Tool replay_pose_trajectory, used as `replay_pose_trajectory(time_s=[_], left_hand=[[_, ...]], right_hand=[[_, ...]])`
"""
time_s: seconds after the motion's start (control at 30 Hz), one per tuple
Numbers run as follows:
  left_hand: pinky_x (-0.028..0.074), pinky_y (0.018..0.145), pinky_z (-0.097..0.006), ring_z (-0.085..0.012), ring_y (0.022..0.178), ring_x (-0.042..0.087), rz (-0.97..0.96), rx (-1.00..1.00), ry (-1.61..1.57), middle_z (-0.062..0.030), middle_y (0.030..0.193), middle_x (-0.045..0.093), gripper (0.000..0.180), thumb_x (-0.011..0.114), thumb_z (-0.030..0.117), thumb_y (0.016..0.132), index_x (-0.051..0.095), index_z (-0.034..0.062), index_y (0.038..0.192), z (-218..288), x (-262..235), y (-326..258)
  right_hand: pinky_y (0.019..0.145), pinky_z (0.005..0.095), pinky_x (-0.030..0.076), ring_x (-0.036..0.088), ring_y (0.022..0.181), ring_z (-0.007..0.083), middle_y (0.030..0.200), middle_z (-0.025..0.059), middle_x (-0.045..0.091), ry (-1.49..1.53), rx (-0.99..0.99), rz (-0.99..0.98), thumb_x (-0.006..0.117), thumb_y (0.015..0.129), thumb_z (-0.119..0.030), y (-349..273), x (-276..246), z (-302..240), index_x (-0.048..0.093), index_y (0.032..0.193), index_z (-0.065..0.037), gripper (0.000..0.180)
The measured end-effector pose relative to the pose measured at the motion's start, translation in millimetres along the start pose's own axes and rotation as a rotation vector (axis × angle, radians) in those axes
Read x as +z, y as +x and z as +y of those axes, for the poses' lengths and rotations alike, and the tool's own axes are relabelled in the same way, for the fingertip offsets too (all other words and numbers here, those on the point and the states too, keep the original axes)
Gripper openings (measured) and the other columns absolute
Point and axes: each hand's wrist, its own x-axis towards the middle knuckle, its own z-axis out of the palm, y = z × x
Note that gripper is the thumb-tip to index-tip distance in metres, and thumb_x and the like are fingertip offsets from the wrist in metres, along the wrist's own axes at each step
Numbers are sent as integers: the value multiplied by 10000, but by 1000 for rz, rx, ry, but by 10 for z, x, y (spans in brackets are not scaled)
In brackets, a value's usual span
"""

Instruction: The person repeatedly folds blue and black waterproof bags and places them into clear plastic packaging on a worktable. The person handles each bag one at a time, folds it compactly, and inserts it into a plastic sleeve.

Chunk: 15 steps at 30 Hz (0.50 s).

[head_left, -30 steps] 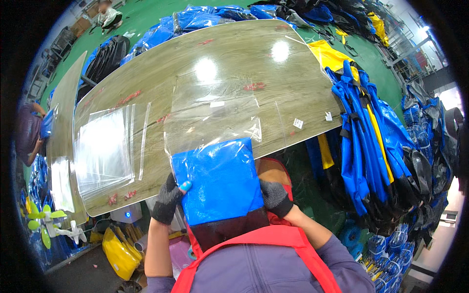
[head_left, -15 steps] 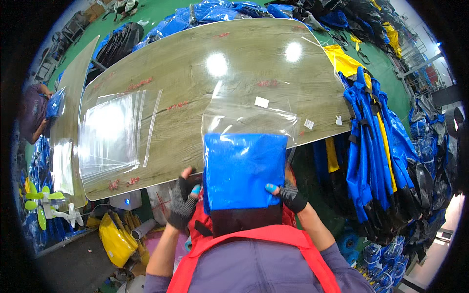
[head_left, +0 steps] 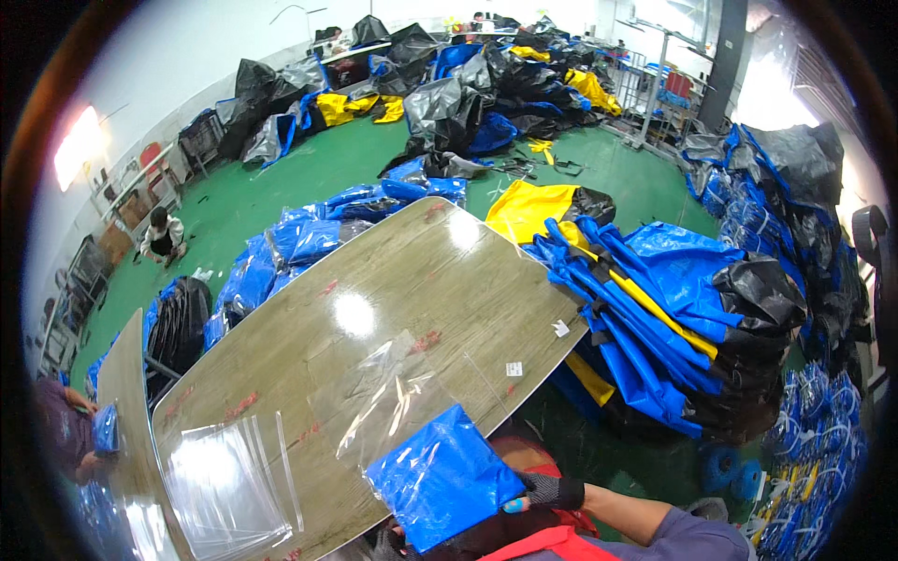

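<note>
**Blue bundle slants up and leftward from the right hand**

A stack of clear plastic bags (head_left: 229,481) lies at the left end of the wood-grain tabletop (head_left: 468,309). To its right, a clear plastic sleeve (head_left: 374,421) stretches over the tabletop from the far side of a folded blue fabric bundle (head_left: 444,481). Taken together, sleeve and bundle have their long axis running from lower right, close to the person, to upper left across the table. The bundle sits at the table's near edge, partly overhanging it. The left hand (head_left: 393,542) is low beside the bundle's near-left edge, mostly hidden; whether it grips or merely supports cannot be told. The right hand (head_left: 552,493), in a dark fingerless glove, pinches the bundle's right corner, thumb on top, so the bundle lies to its left. Farther right, long blue, yellow and black fabric pieces (head_left: 645,337) drape beyond the tabletop's edge.
</note>
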Motion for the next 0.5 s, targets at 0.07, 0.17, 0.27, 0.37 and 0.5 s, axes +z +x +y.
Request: replay_pose_trajectory(time_s=[0.07,0.17,0.27,0.37,0.5], left_hand=[[486,873,-398,-295,988,598,-73,-143,-544,-163,1097,616,400,479,59,823,549,39,1216,-57,-40,94],[472,918,-369,-236,1061,568,-180,-501,-1185,-104,1197,584,377,479,83,886,515,54,1260,-136,-5,323],[477,903,-356,-222,1036,579,-219,-371,-805,-89,1182,598,389,530,121,889,518,43,1270,-208,195,346],[483,887,-343,-207,1010,591,-232,-289,-578,-73,1167,612,412,580,159,892,522,33,1280,-244,441,80],[491,867,-326,-188,976,606,-311,-377,-666,-52,1147,631,456,647,210,896,526,19,1293,-167,430,-280]], right_hand=[[1072,361,356,461,1241,201,1392,118,463,-52,110,70,734,825,-321,-39,47,117,283,1431,-3,820],[1043,358,385,490,1216,200,1365,130,497,73,60,-38,746,808,-354,-38,146,263,351,1397,4,795],[1013,352,407,523,1179,190,1293,135,558,-130,222,184,688,840,-438,-70,254,321,464,1319,11,693],[1003,349,414,535,1167,199,1258,110,585,-154,234,228,618,884,-475,-97,277,317,472,1325,2,665],[924,346,456,579,1054,167,1078,44,654,-43,293,287,570,927,-444,-224,311,338,603,1200,-32,495]])
